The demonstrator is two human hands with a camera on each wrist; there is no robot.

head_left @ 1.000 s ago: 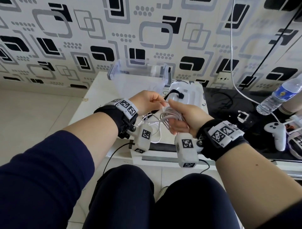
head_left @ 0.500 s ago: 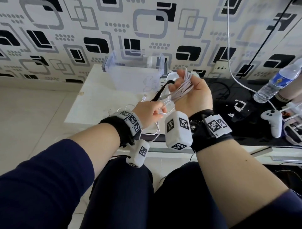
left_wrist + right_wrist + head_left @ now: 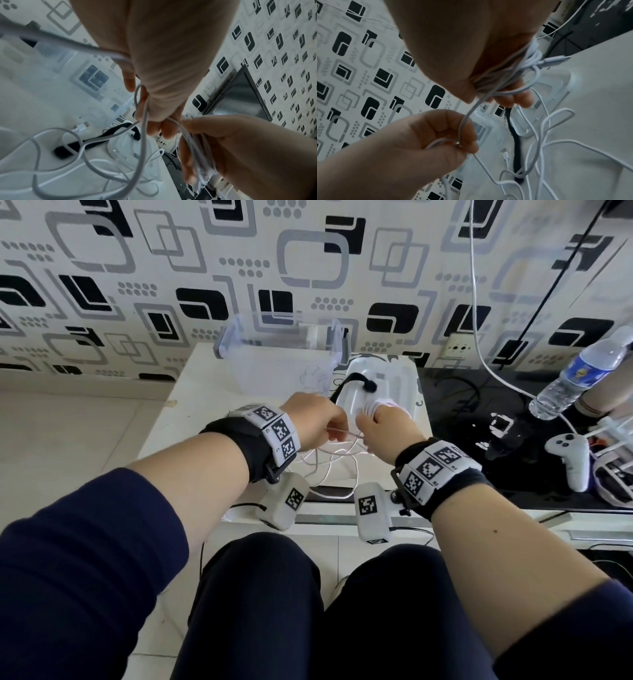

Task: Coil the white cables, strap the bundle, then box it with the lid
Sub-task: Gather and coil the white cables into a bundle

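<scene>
Patterned b&w wallpaper (image 3: 144, 285), pale tiled floor (image 3: 68, 433), white table (image 3: 178, 412) w/ black top (image 3: 513, 412) beside.

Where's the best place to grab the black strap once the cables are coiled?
Probably the strap's raised end, the part arching up over the lid; pinch it from above. Its other end lies flat on the table with loose cable loops crossing it, so pulling there could snag. Both hands are full now: the right hand holds the coil, the left hand feeds cable.

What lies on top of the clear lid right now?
The black strap rests across the clear lid, with its hooked end on it. The right hand and coiled white cables cover the lid's near edge.
</scene>
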